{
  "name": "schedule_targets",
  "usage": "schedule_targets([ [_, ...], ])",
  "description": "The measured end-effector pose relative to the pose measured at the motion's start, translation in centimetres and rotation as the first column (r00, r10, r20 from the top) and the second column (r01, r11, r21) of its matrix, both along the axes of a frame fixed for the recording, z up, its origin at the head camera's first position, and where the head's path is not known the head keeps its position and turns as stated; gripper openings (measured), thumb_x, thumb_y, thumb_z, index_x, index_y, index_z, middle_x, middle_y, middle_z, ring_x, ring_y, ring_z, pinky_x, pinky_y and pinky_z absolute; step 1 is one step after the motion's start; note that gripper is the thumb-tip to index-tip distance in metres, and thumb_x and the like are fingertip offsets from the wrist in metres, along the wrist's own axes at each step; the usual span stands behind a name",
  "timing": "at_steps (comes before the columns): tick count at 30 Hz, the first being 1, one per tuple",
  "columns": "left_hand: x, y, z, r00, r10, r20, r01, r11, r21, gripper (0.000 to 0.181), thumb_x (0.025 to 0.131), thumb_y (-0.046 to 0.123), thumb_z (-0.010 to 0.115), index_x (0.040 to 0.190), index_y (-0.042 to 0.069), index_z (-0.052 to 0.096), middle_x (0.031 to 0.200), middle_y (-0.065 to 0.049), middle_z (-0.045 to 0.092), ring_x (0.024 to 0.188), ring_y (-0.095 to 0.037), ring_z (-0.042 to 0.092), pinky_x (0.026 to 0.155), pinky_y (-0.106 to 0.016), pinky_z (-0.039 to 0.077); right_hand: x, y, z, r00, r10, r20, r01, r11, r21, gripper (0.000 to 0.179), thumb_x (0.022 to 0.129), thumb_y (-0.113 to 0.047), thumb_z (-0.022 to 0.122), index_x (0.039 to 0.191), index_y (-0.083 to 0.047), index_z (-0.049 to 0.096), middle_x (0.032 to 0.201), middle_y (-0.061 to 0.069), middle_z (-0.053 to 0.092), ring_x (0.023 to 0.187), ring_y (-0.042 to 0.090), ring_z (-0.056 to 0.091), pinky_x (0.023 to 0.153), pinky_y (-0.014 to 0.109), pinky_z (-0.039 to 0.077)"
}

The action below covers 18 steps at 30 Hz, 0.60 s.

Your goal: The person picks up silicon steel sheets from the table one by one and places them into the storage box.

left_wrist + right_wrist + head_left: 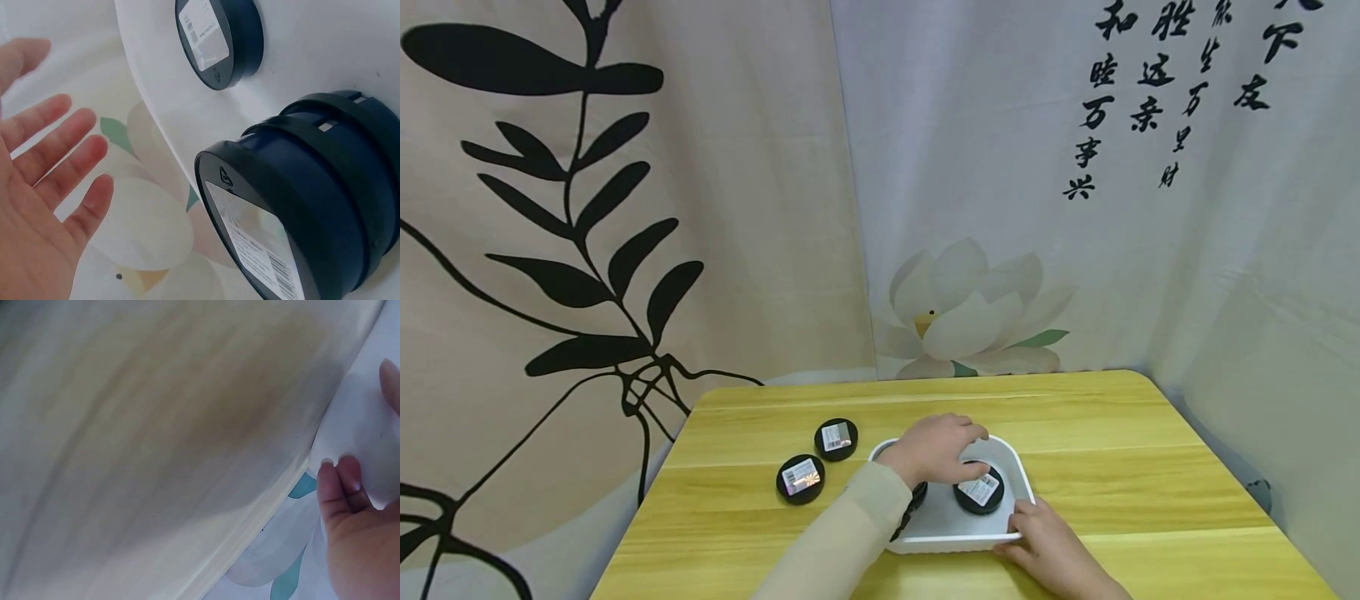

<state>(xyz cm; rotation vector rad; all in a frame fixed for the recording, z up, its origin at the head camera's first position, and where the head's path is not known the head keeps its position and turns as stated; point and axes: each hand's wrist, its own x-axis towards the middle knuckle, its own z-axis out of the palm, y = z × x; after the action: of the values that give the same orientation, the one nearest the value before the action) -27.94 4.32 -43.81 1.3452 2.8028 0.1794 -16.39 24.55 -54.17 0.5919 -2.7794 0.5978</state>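
Observation:
A white plastic tray (943, 525) stands near the front of the table. My left hand (932, 450) is above it with fingers spread and holds nothing. Its fingertips are nearest to a round black container (989, 502) with a white label, inside the tray on the right. Several more black containers (312, 206) stand close together in the tray; in the head view my left forearm and hand hide most of them. At the tray's front right corner, my right hand (1051, 543) grips the rim between thumb and fingers.
Two labelled black containers, one nearer (801, 480) and one farther back (836, 439), lie on the wooden table (1150, 467) left of the tray. A printed curtain (760, 208) hangs behind the table's back edge.

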Motion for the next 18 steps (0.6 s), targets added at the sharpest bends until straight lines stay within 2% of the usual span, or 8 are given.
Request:
schedule_targets([
  [6, 0.3, -0.9, -0.3, 0.998, -0.011, -0.056, 0.013, 0.999, 0.035, 0.042, 0.098, 0.05, 0.059, 0.13, 0.025, 0.065, 0.122, 0.007, 0.067, 0.11, -0.01, 0.063, 0.096, -0.03, 0.053, 0.0, 0.0, 0.0, 1.0, -0.013, 0.025, 0.013, 1.0, 0.009, 0.023, 0.08, -0.036, 0.083, 0.071, -0.025, 0.065, 0.081, -0.02, 0.05, 0.081, 0.003, 0.047, 0.07, 0.028, 0.045],
  [10, 0.5, -1.5, -0.5, 0.998, 0.012, -0.068, -0.008, 0.998, 0.06, 0.035, 0.1, 0.045, 0.058, 0.124, 0.023, 0.068, 0.117, 0.007, 0.068, 0.104, -0.009, 0.063, 0.093, -0.028, 0.053, -0.1, 0.0, -0.1, 1.0, -0.014, 0.02, 0.014, 1.0, 0.013, 0.022, 0.079, -0.036, 0.083, 0.071, -0.026, 0.065, 0.081, -0.02, 0.05, 0.081, 0.003, 0.047, 0.07, 0.029, 0.045],
  [18, 0.4, -2.9, -1.7, 0.993, 0.081, -0.086, -0.064, 0.982, 0.178, 0.013, 0.1, 0.033, 0.059, 0.095, 0.024, 0.066, 0.09, 0.012, 0.06, 0.082, -0.005, 0.053, 0.075, -0.021, 0.048, -0.2, 0.0, -0.3, 1.0, -0.006, -0.002, 0.006, 1.0, 0.009, 0.02, 0.08, -0.035, 0.083, 0.073, -0.026, 0.067, 0.083, -0.02, 0.052, 0.082, 0.003, 0.048, 0.072, 0.03, 0.046],
])
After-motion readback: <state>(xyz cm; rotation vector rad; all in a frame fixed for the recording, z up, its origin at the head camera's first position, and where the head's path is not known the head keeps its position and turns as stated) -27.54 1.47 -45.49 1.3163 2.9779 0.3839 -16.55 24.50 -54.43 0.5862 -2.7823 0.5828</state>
